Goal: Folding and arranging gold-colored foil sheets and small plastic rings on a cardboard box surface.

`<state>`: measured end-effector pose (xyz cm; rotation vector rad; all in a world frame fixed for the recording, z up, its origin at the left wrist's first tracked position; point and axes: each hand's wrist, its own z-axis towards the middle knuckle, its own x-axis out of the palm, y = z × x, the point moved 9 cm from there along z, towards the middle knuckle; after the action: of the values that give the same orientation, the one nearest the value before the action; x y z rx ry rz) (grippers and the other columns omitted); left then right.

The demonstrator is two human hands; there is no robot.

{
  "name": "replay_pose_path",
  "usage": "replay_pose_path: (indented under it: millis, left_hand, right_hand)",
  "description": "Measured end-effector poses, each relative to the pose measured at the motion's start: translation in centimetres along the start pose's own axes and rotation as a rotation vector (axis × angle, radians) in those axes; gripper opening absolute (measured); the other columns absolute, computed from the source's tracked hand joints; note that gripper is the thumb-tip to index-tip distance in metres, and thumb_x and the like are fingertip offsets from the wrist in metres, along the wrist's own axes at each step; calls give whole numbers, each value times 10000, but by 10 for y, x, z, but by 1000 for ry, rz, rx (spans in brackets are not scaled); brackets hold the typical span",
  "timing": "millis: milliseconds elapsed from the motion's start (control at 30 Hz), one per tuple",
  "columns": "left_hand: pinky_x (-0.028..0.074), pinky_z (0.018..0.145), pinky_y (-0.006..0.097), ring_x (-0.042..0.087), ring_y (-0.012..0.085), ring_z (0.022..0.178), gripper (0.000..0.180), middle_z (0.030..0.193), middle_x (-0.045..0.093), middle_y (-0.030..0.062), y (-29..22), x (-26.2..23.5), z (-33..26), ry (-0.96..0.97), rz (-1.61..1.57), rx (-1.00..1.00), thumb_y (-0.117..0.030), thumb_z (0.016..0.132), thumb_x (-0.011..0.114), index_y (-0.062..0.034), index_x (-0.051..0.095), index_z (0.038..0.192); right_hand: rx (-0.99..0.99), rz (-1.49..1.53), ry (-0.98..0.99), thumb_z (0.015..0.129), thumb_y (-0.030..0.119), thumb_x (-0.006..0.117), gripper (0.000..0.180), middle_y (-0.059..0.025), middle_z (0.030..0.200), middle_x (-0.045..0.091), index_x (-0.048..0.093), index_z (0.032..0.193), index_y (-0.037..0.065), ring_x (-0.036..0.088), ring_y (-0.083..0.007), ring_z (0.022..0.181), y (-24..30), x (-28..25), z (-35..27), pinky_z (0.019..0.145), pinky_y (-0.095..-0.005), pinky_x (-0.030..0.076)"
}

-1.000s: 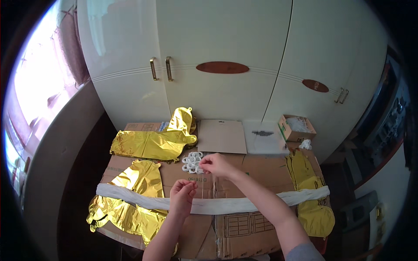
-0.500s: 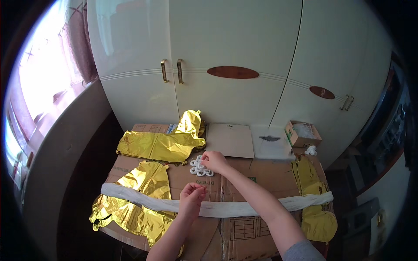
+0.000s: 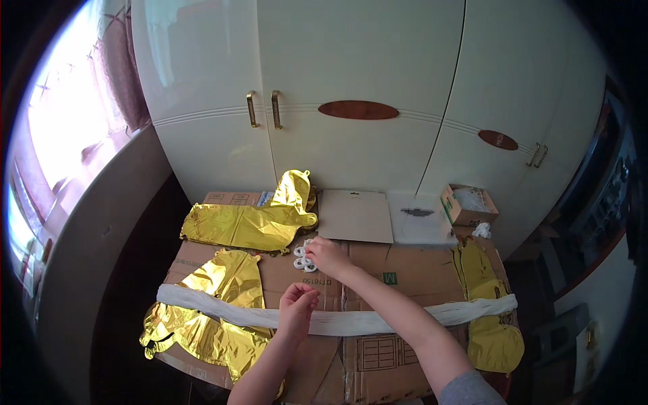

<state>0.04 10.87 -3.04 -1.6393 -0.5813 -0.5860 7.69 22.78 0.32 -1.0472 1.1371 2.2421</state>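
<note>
My right hand (image 3: 328, 257) reaches to a small cluster of white rings (image 3: 304, 262) lying on the cardboard. Its fingers are closed at the cluster's right side and hide part of it. They seem to grip a white ring, though the fingertips are mostly hidden. My left hand (image 3: 298, 309) is held closer to me, thumb and fingers pinched together. What it pinches, if anything, is too small to make out. A long white hank of strands (image 3: 351, 323) lies across the cardboard, passing beneath both my forearms.
Shiny gold foil sheets lie at the back left (image 3: 243, 226), the front left (image 3: 223, 287) and the right (image 3: 487, 324). Flat cardboard (image 3: 317, 358) covers the table. A grey-beige board (image 3: 356, 216) and an open small box (image 3: 466, 210) stand near the pale cabinet (image 3: 358, 54).
My right hand has turned and shifted slightly over the white rings. Fewer rings show beside it. My left hand stays nearly in place.
</note>
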Motion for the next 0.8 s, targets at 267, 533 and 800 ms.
replay_pose_path:
  millis: [267,533,800]
  left_hand:
    - [428,586,204,516,106,646,98,777,569,53,3,4,3,0,38,-1,20,804,557,-53,507,845]
    - [448,583,256,547,114,665,75,733,582,22,-17,25,-12,124,874,383,-66,786,620,-45,590,852]
    - [462,647,359,545,249,695,178,720,570,76,1,80,-36,442,1589,647,-105,715,649,-76,658,891]
  right_hand:
    - [-87,60,-159,798,162,598,121,-111,864,574,612,836,47,585,-301,823,-1,-11,-10,698,-397,474]
    - [-15,224,-108,799,145,623,102,-84,784,598,641,847,56,587,-247,689,44,-92,-66,620,-328,471]
    - [72,-27,18,784,177,618,96,-44,825,596,658,806,93,573,-239,848,16,-92,-151,781,-363,447]
